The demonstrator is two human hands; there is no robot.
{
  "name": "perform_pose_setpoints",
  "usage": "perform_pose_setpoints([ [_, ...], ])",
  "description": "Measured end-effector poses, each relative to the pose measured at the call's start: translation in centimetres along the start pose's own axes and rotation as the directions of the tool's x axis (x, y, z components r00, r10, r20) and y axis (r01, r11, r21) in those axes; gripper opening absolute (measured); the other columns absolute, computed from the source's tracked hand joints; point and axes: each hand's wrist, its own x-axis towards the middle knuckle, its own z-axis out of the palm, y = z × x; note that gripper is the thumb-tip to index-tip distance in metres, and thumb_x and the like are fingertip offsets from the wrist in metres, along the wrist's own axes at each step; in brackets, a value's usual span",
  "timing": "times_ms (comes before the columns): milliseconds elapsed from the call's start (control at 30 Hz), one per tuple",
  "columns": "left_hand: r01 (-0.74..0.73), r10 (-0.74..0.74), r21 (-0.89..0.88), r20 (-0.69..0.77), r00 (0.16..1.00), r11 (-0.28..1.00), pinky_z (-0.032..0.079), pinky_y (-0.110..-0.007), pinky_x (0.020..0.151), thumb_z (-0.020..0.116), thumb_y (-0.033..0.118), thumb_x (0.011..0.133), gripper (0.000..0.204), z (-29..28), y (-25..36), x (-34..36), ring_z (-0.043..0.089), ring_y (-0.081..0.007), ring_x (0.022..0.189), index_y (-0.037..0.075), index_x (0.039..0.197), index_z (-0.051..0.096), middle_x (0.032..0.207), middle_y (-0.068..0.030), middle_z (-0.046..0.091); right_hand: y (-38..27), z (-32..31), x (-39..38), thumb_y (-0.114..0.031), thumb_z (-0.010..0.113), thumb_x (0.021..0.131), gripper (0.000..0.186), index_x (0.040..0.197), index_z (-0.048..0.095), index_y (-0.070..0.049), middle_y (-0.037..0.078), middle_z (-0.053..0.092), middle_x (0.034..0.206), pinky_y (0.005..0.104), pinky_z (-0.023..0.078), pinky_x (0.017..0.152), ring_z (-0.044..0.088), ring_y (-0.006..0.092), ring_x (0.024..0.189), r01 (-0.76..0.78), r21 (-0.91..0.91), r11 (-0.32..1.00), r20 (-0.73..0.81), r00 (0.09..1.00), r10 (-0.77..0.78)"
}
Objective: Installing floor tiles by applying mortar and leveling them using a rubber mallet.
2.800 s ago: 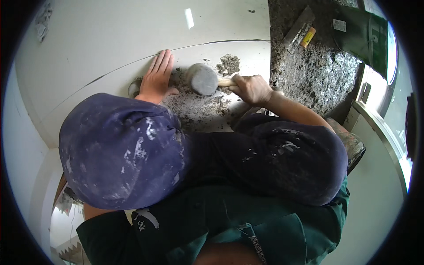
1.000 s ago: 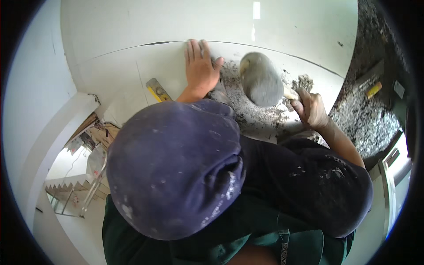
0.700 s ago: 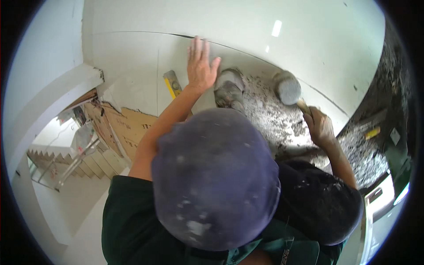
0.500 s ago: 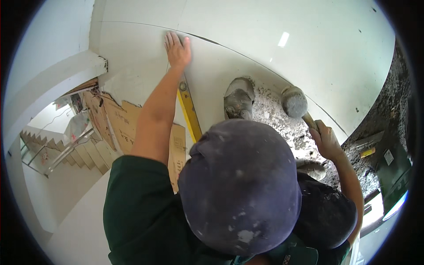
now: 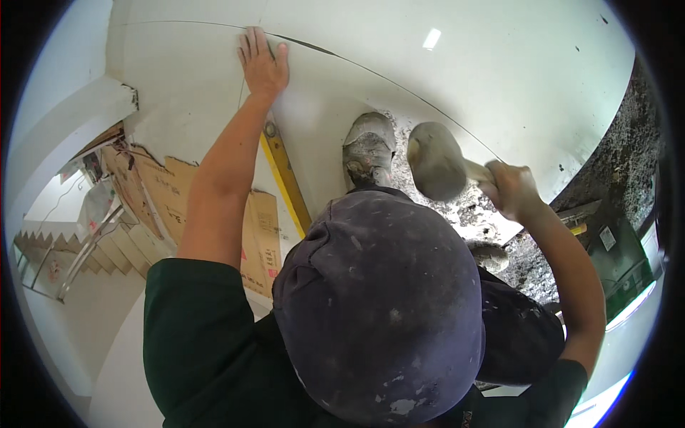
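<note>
My left hand lies flat with its fingers a little spread on a pale glossy floor tile, the fingertips at the seam with the large tile beyond. A dark gap shows along part of that seam. In my right hand is the handle of a mallet with a big, rounded, dusty head. The mallet head is raised above the tile and mortar, beside my boot. A yellow spirit level lies on the near side of my left hand, partly behind my knee.
My dusty boot stands on the tile, and wet grey mortar spreads at the right. Torn cardboard covers floor at the left, near a stairwell with steps. My bent knee fills the lower middle.
The mallet has swung up and left, its head now larger in view. My left hand still lies flat on the tile. The whole view has shifted slightly.
</note>
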Motion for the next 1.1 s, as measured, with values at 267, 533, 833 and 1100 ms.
perform_pose_setpoints([
  [267,-0.531,0.531,-0.099,-0.030,0.847,0.842,0.020,-0.051,0.127,0.056,0.042,0.101,0.069,-0.9,9.3,-3.9,0.029,-0.0380,0.152,0.001,0.153,0.040,0.163,-0.0190,0.034,-0.8,-0.5,0.4,-0.042,0.057,0.103,0.039,0.094,0.058,-0.004,0.013,0.063,0.061,0.0446,0.055,0.051,0.065,0.0307,0.052,-0.040,0.035,0.999,-0.050,0.998,0.042],
  [533,-0.623,0.680,-0.299,0.150,0.717,0.723,0.030,-0.046,0.125,0.073,0.020,0.089,0.070,-1.5,12.8,-5.9,0.038,-0.0310,0.149,0.004,0.151,0.045,0.157,-0.0116,0.045,0.0,1.3,0.6,-0.041,0.058,0.102,0.037,0.097,0.057,-0.004,0.015,0.066,0.067,0.0467,0.055,0.054,0.066,0.0350,0.056,-0.120,-0.041,0.992,0.087,0.989,0.123],
  [833,-0.582,0.639,-0.308,0.129,0.758,0.753,0.027,-0.045,0.126,0.071,0.028,0.091,0.070,-0.9,13.1,-6.1,0.037,-0.0291,0.150,0.005,0.151,0.044,0.159,-0.0116,0.042,2.3,1.5,-0.5,-0.035,0.057,0.102,0.034,0.096,0.056,-0.002,0.025,0.064,0.074,0.0569,0.049,0.062,0.064,0.0502,0.070,-0.160,-0.037,0.986,0.107,0.981,0.164],
  [1100,0.488,-0.509,-0.146,-0.257,0.821,0.861,0.014,-0.055,0.126,0.048,0.050,0.102,0.077,2.4,2.4,-0.6,0.022,-0.0417,0.154,-0.002,0.157,0.033,0.165,-0.0194,0.031,0.7,-2.1,1.3,-0.035,0.059,0.102,0.034,0.092,0.058,-0.003,0.023,0.064,0.067,0.0559,0.051,0.061,0.065,0.0469,0.065,-0.140,-0.058,0.988,0.165,0.975,0.148],
])
